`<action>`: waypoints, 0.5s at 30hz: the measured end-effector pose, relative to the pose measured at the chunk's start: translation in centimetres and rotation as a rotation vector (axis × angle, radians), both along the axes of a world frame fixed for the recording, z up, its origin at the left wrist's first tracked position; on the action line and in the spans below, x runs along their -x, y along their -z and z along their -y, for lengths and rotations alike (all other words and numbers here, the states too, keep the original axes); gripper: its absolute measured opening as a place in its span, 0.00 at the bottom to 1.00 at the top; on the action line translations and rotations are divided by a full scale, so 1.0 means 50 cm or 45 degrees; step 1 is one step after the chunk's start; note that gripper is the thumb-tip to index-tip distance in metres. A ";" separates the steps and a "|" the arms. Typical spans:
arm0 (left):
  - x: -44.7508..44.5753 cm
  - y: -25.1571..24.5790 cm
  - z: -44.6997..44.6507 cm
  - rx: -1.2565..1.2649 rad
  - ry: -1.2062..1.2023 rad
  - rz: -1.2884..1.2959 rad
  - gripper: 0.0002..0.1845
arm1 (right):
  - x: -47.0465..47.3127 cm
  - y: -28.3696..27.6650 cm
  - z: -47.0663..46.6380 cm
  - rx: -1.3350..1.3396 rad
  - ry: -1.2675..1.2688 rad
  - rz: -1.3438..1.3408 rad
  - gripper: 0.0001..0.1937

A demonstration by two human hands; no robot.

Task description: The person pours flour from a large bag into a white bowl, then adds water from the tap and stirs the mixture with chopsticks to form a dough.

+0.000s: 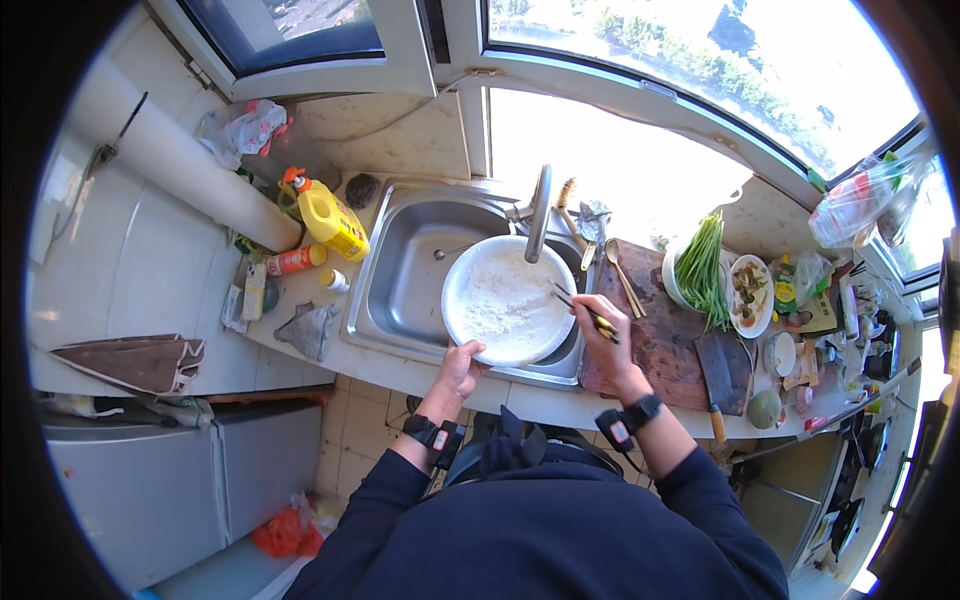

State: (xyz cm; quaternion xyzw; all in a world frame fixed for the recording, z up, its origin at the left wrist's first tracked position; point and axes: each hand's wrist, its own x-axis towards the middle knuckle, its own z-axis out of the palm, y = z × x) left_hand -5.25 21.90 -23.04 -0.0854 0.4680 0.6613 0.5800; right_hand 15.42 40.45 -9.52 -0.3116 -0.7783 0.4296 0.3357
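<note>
A white basin [454, 334] of white flour-like powder [502, 296] rests over the steel double sink, under the curved faucet [538, 217]. My left hand [460, 369] grips its near rim, thumb on top. Chopsticks [596, 322] are held in my right hand [604, 341], their tips at the powder on the basin's right side. To the right, a wooden cutting board [652, 352] bears a cleaver [718, 375] and a golden spoon [616, 262]. Green chives [701, 262] lie across a white bowl [672, 281] behind the cleaver.
Left of the sink [367, 300] stand a yellow detergent bottle [334, 221], an orange-capped container [296, 260] and a small white bottle [335, 281], near a grey cloth [307, 330]. An oval dish of food [751, 296] and a green round fruit or vegetable [764, 409] are at right.
</note>
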 end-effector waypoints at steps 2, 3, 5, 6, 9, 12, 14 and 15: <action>-0.010 -0.003 -0.005 -0.006 0.007 0.014 0.34 | 0.025 0.016 0.003 -0.087 -0.119 0.003 0.08; -0.016 -0.004 -0.007 -0.007 0.004 0.025 0.34 | 0.039 0.027 0.008 -0.099 -0.228 0.016 0.09; -0.019 -0.005 -0.002 -0.013 -0.002 0.042 0.33 | 0.031 0.038 0.021 -0.011 -0.423 0.063 0.08; -0.017 -0.005 0.002 -0.022 -0.007 0.048 0.34 | 0.018 0.039 0.019 -0.021 -0.461 0.083 0.08; -0.006 0.000 0.015 -0.018 -0.016 0.025 0.34 | -0.006 0.035 0.015 0.205 -0.122 0.153 0.07; -0.009 0.006 0.010 -0.011 0.040 -0.017 0.34 | 0.013 0.030 0.001 0.061 -0.043 -0.050 0.07; -0.014 0.009 -0.002 -0.020 0.040 -0.030 0.35 | 0.023 0.026 0.002 -0.009 -0.106 0.014 0.08; -0.018 0.010 -0.008 -0.024 0.016 -0.024 0.35 | 0.029 0.025 0.005 -0.060 -0.230 0.040 0.08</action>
